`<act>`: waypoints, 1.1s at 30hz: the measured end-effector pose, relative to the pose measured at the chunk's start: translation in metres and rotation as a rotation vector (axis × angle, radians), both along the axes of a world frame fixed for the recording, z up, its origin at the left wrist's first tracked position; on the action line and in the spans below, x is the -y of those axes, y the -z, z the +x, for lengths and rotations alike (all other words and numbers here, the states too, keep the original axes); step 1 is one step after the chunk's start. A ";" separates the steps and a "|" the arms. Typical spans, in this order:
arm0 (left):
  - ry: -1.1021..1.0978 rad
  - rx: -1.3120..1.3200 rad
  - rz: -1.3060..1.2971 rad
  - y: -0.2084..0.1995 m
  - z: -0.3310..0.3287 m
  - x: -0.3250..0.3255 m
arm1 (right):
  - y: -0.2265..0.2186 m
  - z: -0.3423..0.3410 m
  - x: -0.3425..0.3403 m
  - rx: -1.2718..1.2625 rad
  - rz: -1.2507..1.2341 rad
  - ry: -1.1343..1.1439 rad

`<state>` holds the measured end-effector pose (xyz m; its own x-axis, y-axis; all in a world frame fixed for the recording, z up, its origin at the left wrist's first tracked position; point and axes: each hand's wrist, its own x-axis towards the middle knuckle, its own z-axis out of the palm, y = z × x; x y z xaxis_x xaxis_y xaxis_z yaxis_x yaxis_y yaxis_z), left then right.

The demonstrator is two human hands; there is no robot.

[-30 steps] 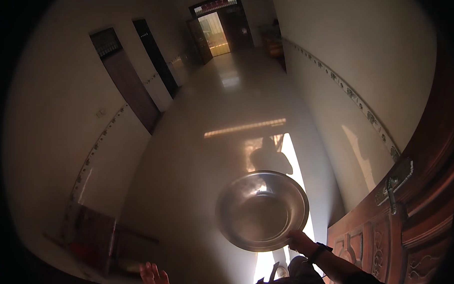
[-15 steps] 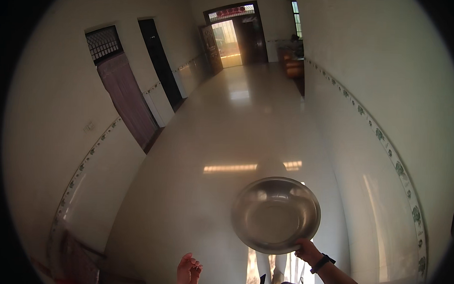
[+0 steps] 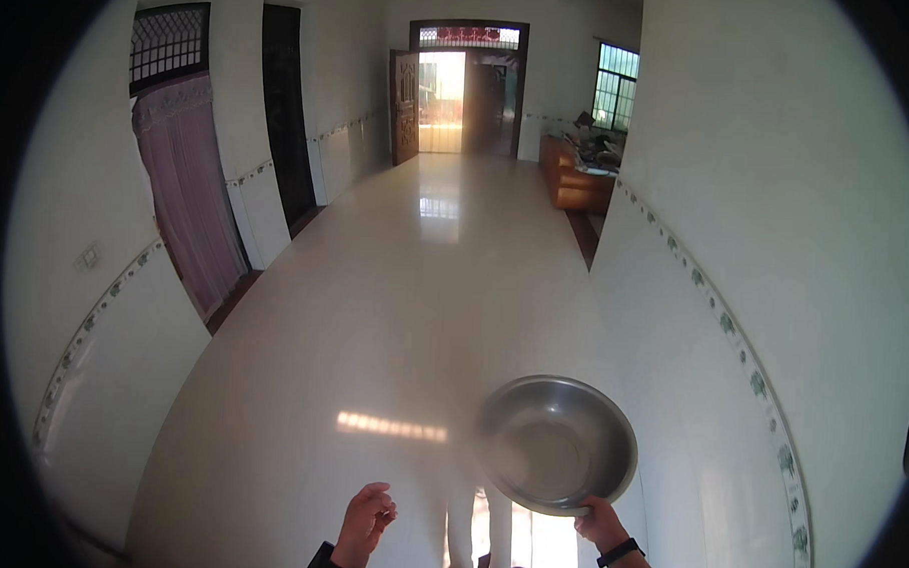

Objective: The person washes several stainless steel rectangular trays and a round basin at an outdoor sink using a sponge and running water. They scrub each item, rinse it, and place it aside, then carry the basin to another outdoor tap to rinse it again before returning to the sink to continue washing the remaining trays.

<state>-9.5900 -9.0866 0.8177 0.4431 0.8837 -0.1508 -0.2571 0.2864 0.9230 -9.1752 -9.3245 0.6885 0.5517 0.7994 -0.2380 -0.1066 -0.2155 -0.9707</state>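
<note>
My right hand point(image 3: 599, 524) grips the near rim of a wide, round metal basin point(image 3: 549, 443). The basin is tilted, with its hollow inside facing me, and nothing shows in it. Its silvery wall has a dull sheen, and it hangs above the pale, glossy floor. To the left, my left hand point(image 3: 369, 511) is raised over the floor, apart from the basin. Its fingers are loosely curled, with nothing seen in them. Each wrist has a dark band.
A long pale floor point(image 3: 403, 312) runs to a double door point(image 3: 406, 107) with one leaf swung open. At left hangs a pink curtain point(image 3: 188, 185) in a doorway, beside a dark door point(image 3: 288, 113). Wooden furniture point(image 3: 578, 183) stands past the right wall point(image 3: 710, 413).
The view has levelled and shifted along the room, with the far door and furniture showing larger. My left hand has come further into view. The basin remains in my right hand.
</note>
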 end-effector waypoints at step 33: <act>0.028 -0.013 -0.170 -0.066 0.551 -1.389 | -0.121 0.543 -1.375 -0.795 0.075 0.380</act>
<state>-9.0393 -7.6980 0.8841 0.4641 0.8324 -0.3029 -0.2351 0.4455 0.8639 -8.6327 -7.9492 0.8091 0.4768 0.6244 -0.6187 -0.8077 0.0334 -0.5886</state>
